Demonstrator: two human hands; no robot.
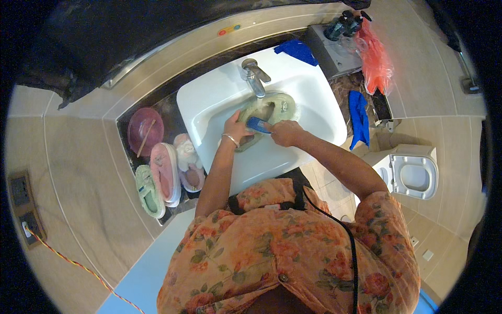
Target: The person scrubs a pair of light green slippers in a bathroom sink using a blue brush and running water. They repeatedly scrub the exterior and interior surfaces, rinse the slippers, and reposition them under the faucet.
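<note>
A wet, pale green slipper lies in the white washbasin, below the chrome faucet. My left hand, with a bangle at the wrist, grips the slipper's left side. In my right hand is a blue scrubbing brush, held by its near end. Its head is over the slipper's opening beside my left fingers, and its bristle side is turned down and hidden. Cloudy water covers the basin floor around the slipper.
Left of the basin are a pink plastic bowl with a thin stick, pink slippers and another green slipper. Blue cloths lie on the rim and right counter. Pump bottles stand on a box near a red plastic bag.
</note>
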